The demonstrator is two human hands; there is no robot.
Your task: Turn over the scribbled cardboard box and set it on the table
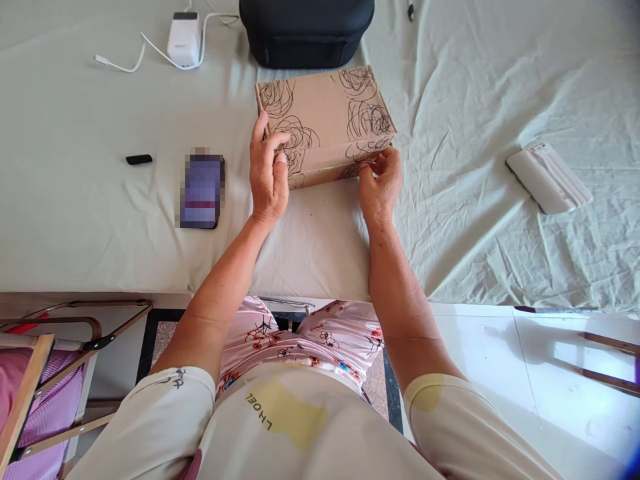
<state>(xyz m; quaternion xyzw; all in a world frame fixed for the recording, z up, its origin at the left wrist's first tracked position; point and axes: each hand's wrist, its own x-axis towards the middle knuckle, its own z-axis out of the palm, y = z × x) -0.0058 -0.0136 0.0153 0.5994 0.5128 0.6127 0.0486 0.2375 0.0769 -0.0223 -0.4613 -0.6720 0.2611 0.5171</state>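
Your two bare forearms reach over the near edge of a table draped in a pale green cloth (pixel 310 260). Your right hand (pixel 383 180) is drawn in narrow, thumb and fingers gathered on the near right corner of a brown cardboard box (pixel 325 110). Your left hand (pixel 270 173) is spread wider, gripping the box's near left end, with fingers along the left side and over the top.

The box lies flat between and just beyond your hands, its top marked with black scribbled circles. Its long axis runs roughly from your left hand to your right, slightly askew, the right end a little farther from you. One long side faces you; the lid looks shut.

To handle it well, let the left hand steady that end with light pressure while the right works at the corner by fingertip. Cardboard like this would probably crease if squeezed, so spread the force along the edge and keep both wrists low.

Left of your left hand lies a phone (pixel 203 193), its screen blurred; well right of your right hand, a white block (pixel 550 179). Farther left is a small black piece (pixel 139 160). Beyond the box stands a black case (pixel 306 40), and beyond your left hand, farther left, a white charger (pixel 183 43) with its cable (pixel 101 60).
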